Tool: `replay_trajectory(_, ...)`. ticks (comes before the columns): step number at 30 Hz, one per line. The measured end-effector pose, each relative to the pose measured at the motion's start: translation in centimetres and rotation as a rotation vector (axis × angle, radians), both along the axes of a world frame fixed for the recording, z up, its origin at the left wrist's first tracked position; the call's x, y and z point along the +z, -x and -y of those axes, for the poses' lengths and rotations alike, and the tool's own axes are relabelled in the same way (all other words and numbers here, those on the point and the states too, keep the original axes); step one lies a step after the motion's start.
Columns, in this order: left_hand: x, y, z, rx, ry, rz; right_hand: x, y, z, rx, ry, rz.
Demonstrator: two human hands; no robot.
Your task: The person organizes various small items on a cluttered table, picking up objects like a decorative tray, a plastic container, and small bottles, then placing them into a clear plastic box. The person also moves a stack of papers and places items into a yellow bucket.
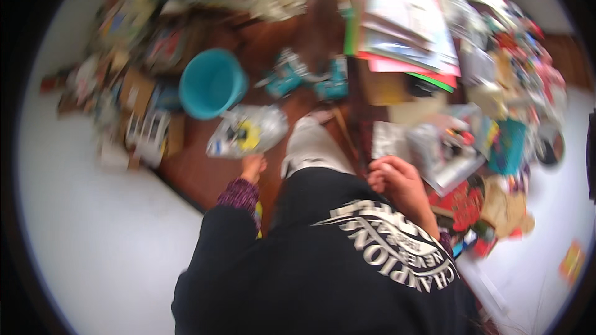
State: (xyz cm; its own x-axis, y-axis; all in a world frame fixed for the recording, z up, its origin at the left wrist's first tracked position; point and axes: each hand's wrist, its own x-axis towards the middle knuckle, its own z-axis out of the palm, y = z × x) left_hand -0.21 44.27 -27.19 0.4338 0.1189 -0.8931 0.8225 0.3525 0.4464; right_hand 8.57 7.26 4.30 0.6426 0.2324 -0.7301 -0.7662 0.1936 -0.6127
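My left hand (pixel 253 168) is closed at the near edge of a clear plastic bag (pixel 270 125), which has a yellow and black item inside. Just beyond the bag, a turquoise plastic bucket (pixel 212 84) rests on the reddish-brown floor (pixel 191 174). On the other side of my legs, my right hand (pixel 393 179) is raised with its fingers curled, and nothing shows in it. Near its fingertips lies a printed paper (pixel 386 140). The picture is blurred, so finger details are faint.
Teal-and-white shoes (pixel 286 74) lie ahead on the floor. A stack of papers and coloured folders (pixel 400 23) is at the upper right. Piles of bags and mixed goods line the right side. Cardboard boxes (pixel 137 92) and clutter line the left, beside a pale wall (pixel 102 223).
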Motion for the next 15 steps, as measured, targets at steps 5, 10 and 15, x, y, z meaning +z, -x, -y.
replay_trajectory(5,8.1,-10.2,6.2,-0.288,-0.350,0.376,1.1,1.4,2.9,-0.009,0.002,0.165)
replay_trajectory(10,20.1,-19.8,14.2,-0.412,-0.315,0.811,1.0,3.8,4.5,-0.189,0.101,0.254)
replay_trajectory(15,27.4,-22.3,21.5,-0.611,-0.152,1.105,1.8,5.5,5.8,-0.401,0.164,0.278)
